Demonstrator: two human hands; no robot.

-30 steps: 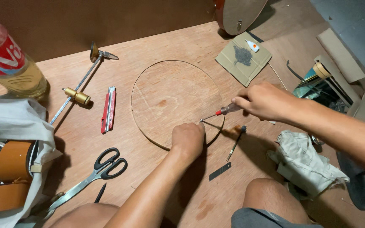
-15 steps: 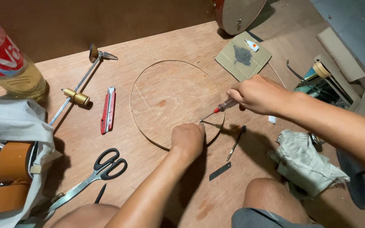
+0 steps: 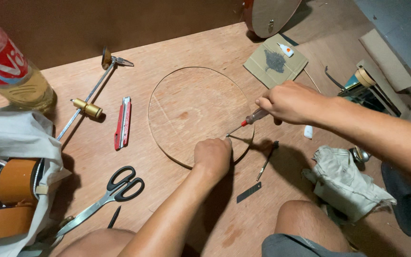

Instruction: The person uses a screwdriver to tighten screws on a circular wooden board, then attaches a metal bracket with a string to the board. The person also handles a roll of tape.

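Pressure from the left hand (image 3: 213,156), fisted at the round plywood disc's (image 3: 193,109) five o'clock edge, steadies it while the right hand (image 3: 287,101) grips the red-handled awl (image 3: 247,122).

plywood floor (image 3: 177,43) | on it: round wood disc (image 3: 193,107) | red box cutter (image 3: 123,123) | scissors (image 3: 105,197) | bottle (image 3: 13,71) | cardboard square (image 3: 274,59) | grey rag (image 3: 348,183) | loose blade (image 3: 249,192)
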